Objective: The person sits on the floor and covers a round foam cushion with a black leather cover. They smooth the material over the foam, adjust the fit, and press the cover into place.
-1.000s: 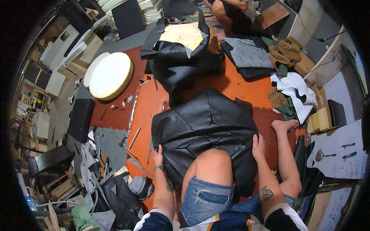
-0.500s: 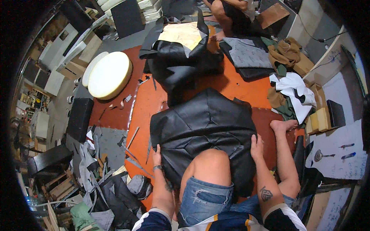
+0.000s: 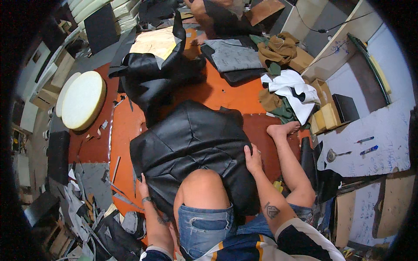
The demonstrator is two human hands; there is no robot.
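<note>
A large black leather-like cover (image 3: 191, 130) with stitched seams and creases lies in front of me, its lower part under my raised bent knee. My left hand (image 3: 143, 187) grips its left edge, with the fingers partly hidden by the material. On the opposite side, my right hand (image 3: 253, 160) is closed around the right edge, thumb on top. Beyond this cover sits a second black leather-like piece (image 3: 161, 82), draped around a block with a pale yellowish top (image 3: 152, 42).
Round cream foam cushions (image 3: 84, 101) lie at the left on the orange and dark red floor covering. Grey and black panels (image 3: 233, 55), brown and white cloth (image 3: 291, 91) and a marked white board (image 3: 370, 152) are at the right. Scraps (image 3: 117, 235) crowd the lower left. Another person (image 3: 213, 19) squats at the far side.
My view has swung to the right, so everything sits further left in the picture. Both hands stay at the cover's edges, and the cover keeps much the same shape.
</note>
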